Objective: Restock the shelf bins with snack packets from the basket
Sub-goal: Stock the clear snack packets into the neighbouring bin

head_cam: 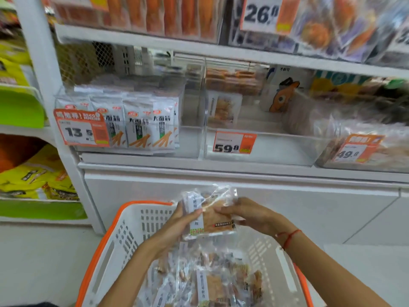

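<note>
Head cam: both hands, left hand (177, 224) and right hand (245, 214), grip one snack packet (210, 212) over a still-full basket (124, 235); the middle bin (261, 149) looks nearly bare, so I'd say I'm barely started.

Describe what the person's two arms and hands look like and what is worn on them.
Both forearms are bare, with no sleeves in view, and both hands are ungloved. The left hand shows no ring, watch or band. The right hand has a thin red string bracelet tied round its wrist, with a strand hanging loose. No rings or markings can be made out.
</note>
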{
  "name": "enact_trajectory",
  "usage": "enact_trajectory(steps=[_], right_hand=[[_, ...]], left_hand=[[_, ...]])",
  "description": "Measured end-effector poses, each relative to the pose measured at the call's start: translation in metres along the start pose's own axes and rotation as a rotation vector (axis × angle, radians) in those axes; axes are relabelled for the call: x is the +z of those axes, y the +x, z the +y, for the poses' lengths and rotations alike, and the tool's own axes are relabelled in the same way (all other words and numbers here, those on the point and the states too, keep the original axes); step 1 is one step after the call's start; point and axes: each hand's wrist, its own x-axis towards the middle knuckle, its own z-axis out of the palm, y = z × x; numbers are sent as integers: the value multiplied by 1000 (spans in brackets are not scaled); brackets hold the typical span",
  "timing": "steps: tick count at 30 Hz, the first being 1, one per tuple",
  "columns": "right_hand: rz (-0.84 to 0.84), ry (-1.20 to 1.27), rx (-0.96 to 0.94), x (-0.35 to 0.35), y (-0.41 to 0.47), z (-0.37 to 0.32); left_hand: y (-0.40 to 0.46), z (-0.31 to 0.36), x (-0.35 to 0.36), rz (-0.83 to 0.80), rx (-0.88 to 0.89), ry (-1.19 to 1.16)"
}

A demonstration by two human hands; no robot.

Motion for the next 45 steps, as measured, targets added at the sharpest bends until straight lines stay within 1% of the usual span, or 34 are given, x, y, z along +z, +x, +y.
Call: enact_trajectory(steps=[2,4,7,8,10,12,15,16,19,21,23,25,28,30,34,36,38,41,45], right_hand=[[30,-35,-114,-6,-13,-21],[62,-54,-247,-12,-25,-41],[188,-54,-416,-24,-39,-66],[242,-67,-471,-28,-43,-72],[339,-117,-577,-36,-48,-86],[395,-121,-681,-44,-53,-98],[459,-100,-805,-57,-54,-114],[497,-108,-850,-61,-53,-119],[641,-158,-966,-76,-44,-129],[740,-197,-992,-86,-35,-134],[823,-247,-972,-99,-22,-138],[845,-255,-906,-113,-6,-141],[856,-258,-736,-132,23,-148],[818,-236,-606,-141,42,-153],[703,-101,-344,-169,97,-159],[662,-128,-239,-181,127,-160],[624,-191,-180,-185,154,-163],[613,-314,-108,-184,177,-173],[709,-440,-129,-179,183,-173]], left_hand=[[-2,27,6,-6,54,31],[-4,54,13,-17,143,53],[-9,88,21,-18,282,81],[-10,98,22,3,321,109],[-11,117,22,82,413,241],[-8,135,20,179,516,324],[2,166,22,236,789,401],[9,175,21,253,843,428],[29,205,20,313,869,510],[44,223,19,413,852,596],[58,239,21,508,857,717],[71,251,25,585,848,903],[97,262,26,603,740,1170],[117,269,26,589,618,1331],[156,281,28,574,477,1660],[178,283,28,554,383,1889],[198,285,27,532,266,2112],[219,286,24,496,102,2210],[232,285,19,508,53,2298]])
